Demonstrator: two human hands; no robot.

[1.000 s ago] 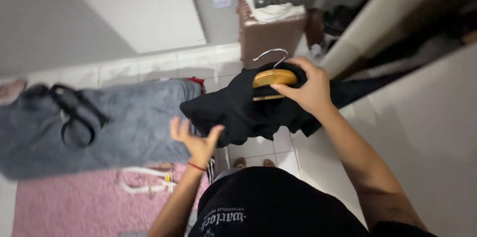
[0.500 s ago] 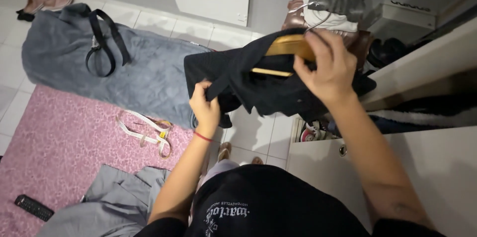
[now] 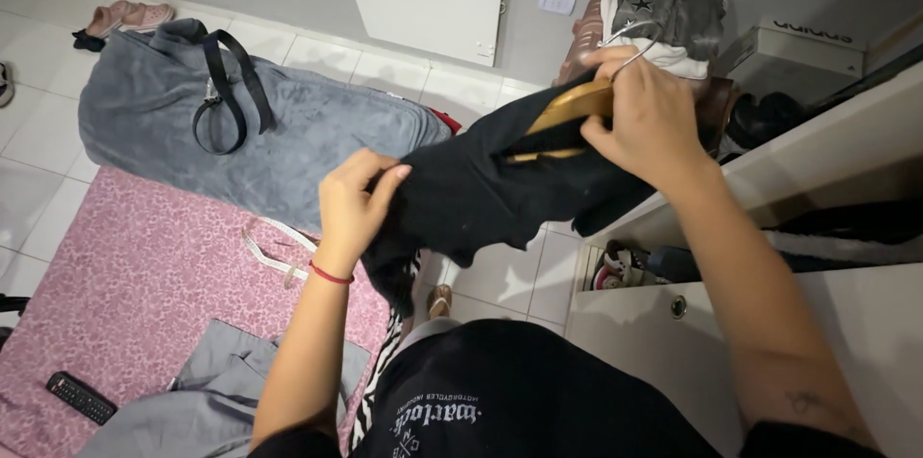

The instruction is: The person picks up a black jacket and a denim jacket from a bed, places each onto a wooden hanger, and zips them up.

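The black garment (image 3: 481,194) is hanging from the wooden hanger (image 3: 569,108), held above the floor. The right hand (image 3: 646,117) is gripping the hanger's shoulder, fingers closed. The left hand (image 3: 352,208) is pinching the garment's edge, above the pink rug (image 3: 125,295).

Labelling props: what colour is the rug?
Pink rug, with a faint mottled pattern; head view shows it.

Black garment (image 3: 481,191): soft matt cloth. Hanger (image 3: 569,108): smooth varnished wood, light sheen; hook of bright metal wire. Grey blanket (image 3: 288,136): plush, fleecy cloth. Belt (image 3: 223,93): dark, smooth strap. Pink rug (image 3: 144,295): rough, nubbly pile. Floor tiles (image 3: 505,275): white, glossy.
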